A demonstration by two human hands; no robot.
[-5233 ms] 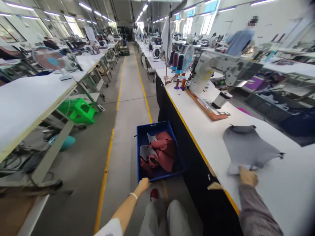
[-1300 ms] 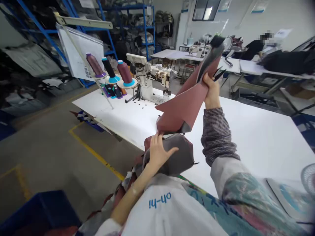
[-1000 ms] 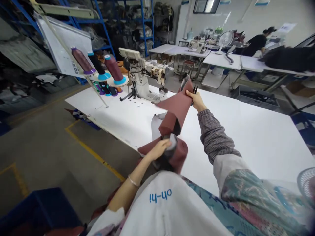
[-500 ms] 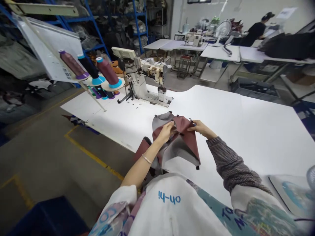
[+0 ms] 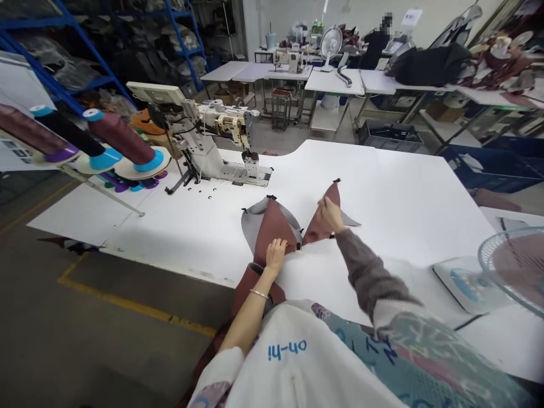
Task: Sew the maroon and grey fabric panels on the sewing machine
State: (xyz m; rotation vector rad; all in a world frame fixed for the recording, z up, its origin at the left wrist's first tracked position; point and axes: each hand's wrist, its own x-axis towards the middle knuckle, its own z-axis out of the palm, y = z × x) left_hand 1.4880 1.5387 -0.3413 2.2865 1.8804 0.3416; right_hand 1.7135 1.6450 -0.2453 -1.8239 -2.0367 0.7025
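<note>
The right hand (image 5: 330, 214) pinches the right maroon piece (image 5: 315, 229) below its upper point, on or just over the white table (image 5: 395, 187); the left hand (image 5: 276, 255) lays bent fingers on the left maroon piece (image 5: 269, 226), though whether they grip cannot be told. Good handling likely calls for steady left-hand pressure and a light right-hand hold, so neither of the 2 pieces creases or catches the other.

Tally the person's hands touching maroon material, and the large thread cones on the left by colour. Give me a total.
Hands on maroon material: 2 (left hand, right hand)
Large maroon thread cones: 2
Large black thread cone: 1
Total: 5
</note>
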